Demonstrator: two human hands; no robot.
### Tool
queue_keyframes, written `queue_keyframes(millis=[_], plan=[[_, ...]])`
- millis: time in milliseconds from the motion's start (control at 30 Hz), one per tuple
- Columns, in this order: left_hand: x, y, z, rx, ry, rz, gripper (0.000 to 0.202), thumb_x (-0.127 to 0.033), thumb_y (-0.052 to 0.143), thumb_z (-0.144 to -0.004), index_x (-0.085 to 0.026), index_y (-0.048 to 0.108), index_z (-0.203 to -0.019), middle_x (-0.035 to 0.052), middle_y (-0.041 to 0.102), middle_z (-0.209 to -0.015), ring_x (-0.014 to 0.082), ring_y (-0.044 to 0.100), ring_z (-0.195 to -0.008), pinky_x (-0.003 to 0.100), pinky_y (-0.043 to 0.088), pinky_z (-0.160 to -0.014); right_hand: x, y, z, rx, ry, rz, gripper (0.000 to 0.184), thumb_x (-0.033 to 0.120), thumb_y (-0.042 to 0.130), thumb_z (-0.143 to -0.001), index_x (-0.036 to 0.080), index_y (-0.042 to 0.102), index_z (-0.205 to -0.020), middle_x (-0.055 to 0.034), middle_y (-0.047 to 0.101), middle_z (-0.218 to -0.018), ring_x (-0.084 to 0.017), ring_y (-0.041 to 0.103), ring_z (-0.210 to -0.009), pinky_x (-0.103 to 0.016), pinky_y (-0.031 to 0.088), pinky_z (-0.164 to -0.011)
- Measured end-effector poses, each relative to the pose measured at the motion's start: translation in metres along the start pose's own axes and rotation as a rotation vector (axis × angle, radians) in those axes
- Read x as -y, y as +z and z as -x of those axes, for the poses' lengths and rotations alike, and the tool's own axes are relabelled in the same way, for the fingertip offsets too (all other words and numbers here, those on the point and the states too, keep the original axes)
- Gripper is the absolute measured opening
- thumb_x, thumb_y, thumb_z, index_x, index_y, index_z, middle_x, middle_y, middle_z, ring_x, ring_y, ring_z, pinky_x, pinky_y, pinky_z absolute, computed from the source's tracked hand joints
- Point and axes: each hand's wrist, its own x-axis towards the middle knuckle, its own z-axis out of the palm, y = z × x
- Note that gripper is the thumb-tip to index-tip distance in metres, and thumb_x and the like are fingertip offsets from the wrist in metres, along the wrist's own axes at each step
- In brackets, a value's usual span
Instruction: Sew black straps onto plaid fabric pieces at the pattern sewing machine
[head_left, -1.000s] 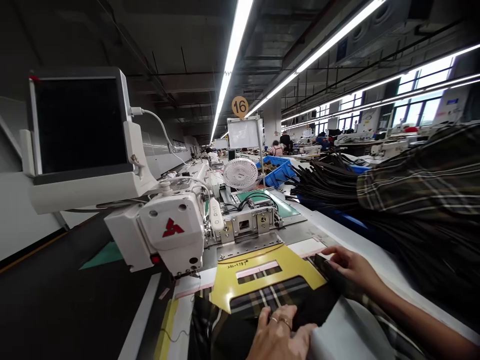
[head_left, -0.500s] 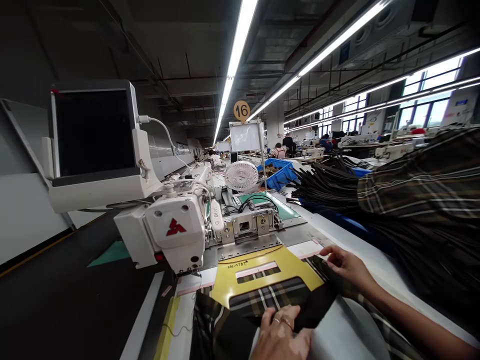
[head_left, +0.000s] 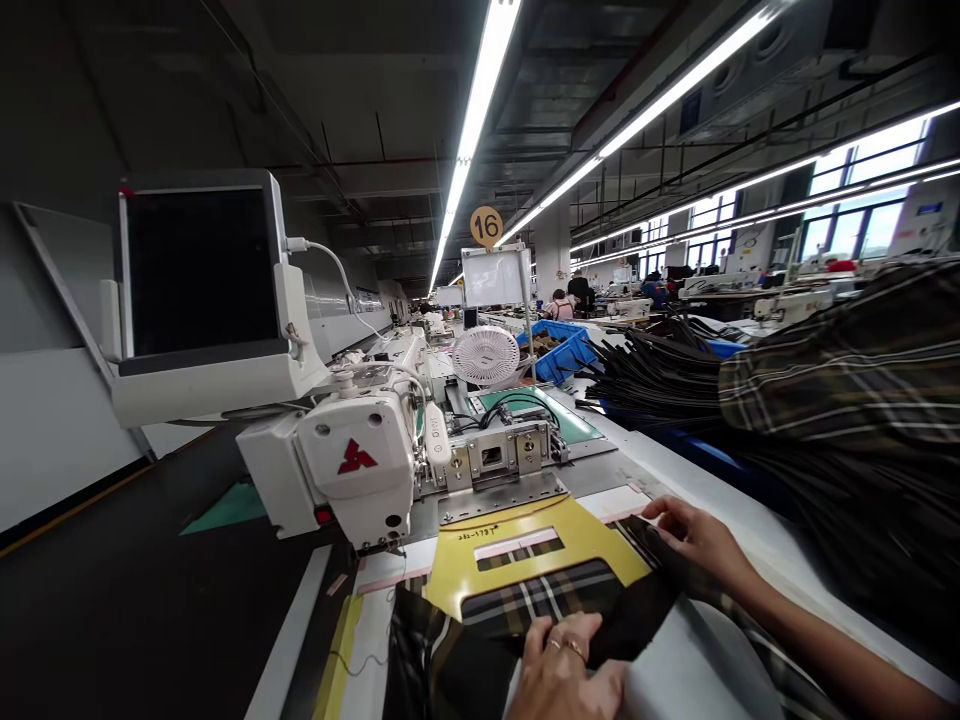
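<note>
Fingers of the left hand (head_left: 566, 672) are curled shut on a fold of plaid fabric (head_left: 540, 598) at the near edge of a yellow sewing template (head_left: 457, 585), apparently pinching it there so the cloth stays flat and its checks stay square in the template's wide lower window. Fingers of the right hand (head_left: 694, 535) are open and slightly bent, just past the template's right corner, beside a black fabric flap (head_left: 637, 610) that spans the gap toward the left hand. Whether they press on the cloth cannot be told.

Just beyond the template's far edge sits a steel clamp plate (head_left: 501, 497), and the white sewing machine head (head_left: 352, 460) stands beyond its far left corner, its needle end close to that edge, so the template has little room to shift that way. A white table edge (head_left: 697, 470) runs off the template's right side, with a heap of plaid pieces (head_left: 847, 370) and a stack of black strips (head_left: 652, 375) farther right. Farther beyond the template are a touchscreen monitor (head_left: 199, 270), a small white fan (head_left: 485, 356), a blue crate (head_left: 559, 360) and a round sign numbered 16 (head_left: 486, 226).
</note>
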Motion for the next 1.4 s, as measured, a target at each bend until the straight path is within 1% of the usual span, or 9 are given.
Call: queue_keyframes(millis=[367,467,567,700,833,967,1100,1267,1400], plan=[[-0.014,-0.048,0.023,0.065,0.069,0.107,0.037,-0.037,0.038,-0.094,-0.036,0.046,-0.131,0.0032,0.040,-0.141,0.0259,0.034,-0.130,0.050,0.016,-0.111,-0.013,0.003,-0.003,0.061,-0.013,-0.077,0.030,0.045,0.051,-0.066,0.021,0.057,-0.082,0.0020,0.058,-0.059,-0.015,0.054,-0.055,-0.026,0.041,-0.055],[-0.021,-0.065,0.036,0.007,-0.027,0.110,0.066,-0.050,0.054,-0.081,-0.028,0.034,-0.140,0.0082,0.042,-0.139,0.0305,0.032,-0.129,0.054,0.009,-0.111,-0.012,-0.006,-0.008,0.192,0.024,-0.132,0.040,0.052,0.052,-0.065,0.019,0.058,-0.087,-0.0018,0.064,-0.067,-0.018,0.059,-0.062,-0.028,0.045,-0.059],[-0.021,-0.083,0.052,0.013,-0.148,0.114,0.098,-0.065,0.065,-0.061,-0.017,0.033,-0.141,0.0146,0.044,-0.136,0.0362,0.032,-0.126,0.054,0.010,-0.110,0.017,-0.019,-0.009,0.332,0.045,-0.014,0.055,0.058,0.047,-0.069,0.014,0.060,-0.099,-0.0122,0.069,-0.089,-0.026,0.063,-0.079,-0.035,0.050,-0.072],[-0.016,-0.093,0.064,0.045,-0.055,0.135,0.090,-0.070,0.060,-0.060,-0.022,0.044,-0.134,0.0114,0.046,-0.134,0.0330,0.036,-0.123,0.053,0.009,-0.110,0.101,-0.018,0.019,0.373,-0.207,0.348,0.066,0.055,0.047,-0.076,0.012,0.054,-0.126,-0.0174,0.053,-0.129,-0.035,0.042,-0.124,-0.049,0.030,-0.104],[-0.012,-0.086,0.064,0.010,-0.058,0.075,0.080,-0.065,0.061,-0.063,-0.020,0.051,-0.128,0.0126,0.050,-0.130,0.0320,0.040,-0.121,0.051,0.014,-0.109,0.165,0.004,0.065,0.742,-0.405,0.339,0.071,0.059,0.035,-0.085,0.015,0.034,-0.142,-0.0124,0.027,-0.147,-0.031,0.020,-0.137,-0.052,0.017,-0.111],[-0.001,-0.072,0.063,-0.056,-0.046,0.012,0.039,-0.042,0.052,-0.080,-0.027,0.062,-0.114,0.0054,0.062,-0.113,0.0269,0.051,-0.107,0.045,0.034,-0.100,0.164,0.011,0.083,0.928,-0.424,0.222,0.064,0.059,0.024,-0.090,0.022,0.034,-0.141,-0.0072,0.023,-0.149,-0.028,0.015,-0.139,-0.051,0.016,-0.112],[0.015,-0.052,0.063,-0.255,0.006,-0.074,0.031,-0.029,0.055,-0.081,-0.030,0.060,-0.112,0.0005,0.065,-0.104,0.0222,0.057,-0.095,0.036,0.045,-0.088,0.150,0.010,0.083,0.857,-0.435,0.244,0.060,0.057,0.033,-0.089,0.024,0.036,-0.139,-0.0077,0.029,-0.146,-0.030,0.021,-0.137,-0.055,0.017,-0.111],[0.031,-0.017,0.057,-0.659,0.051,-0.355,0.038,-0.016,0.053,-0.087,-0.033,0.053,-0.121,-0.0012,0.064,-0.113,0.0199,0.060,-0.102,0.034,0.045,-0.091,0.147,0.028,0.088,0.608,-0.613,0.250,0.042,0.035,0.039,-0.091,0.017,0.060,-0.122,-0.0133,0.053,-0.129,-0.028,0.047,-0.123,-0.046,0.039,-0.103],[0.039,0.007,0.039,-0.900,0.052,-0.336,0.014,-0.017,0.055,-0.082,-0.027,0.065,-0.084,-0.0016,0.070,-0.077,0.0208,0.064,-0.075,0.035,0.048,-0.075,0.147,0.032,0.093,0.480,-0.649,0.235,0.032,0.029,0.043,-0.089,0.019,0.071,-0.101,-0.0112,0.066,-0.112,-0.026,0.061,-0.106,-0.037,0.050,-0.092]])
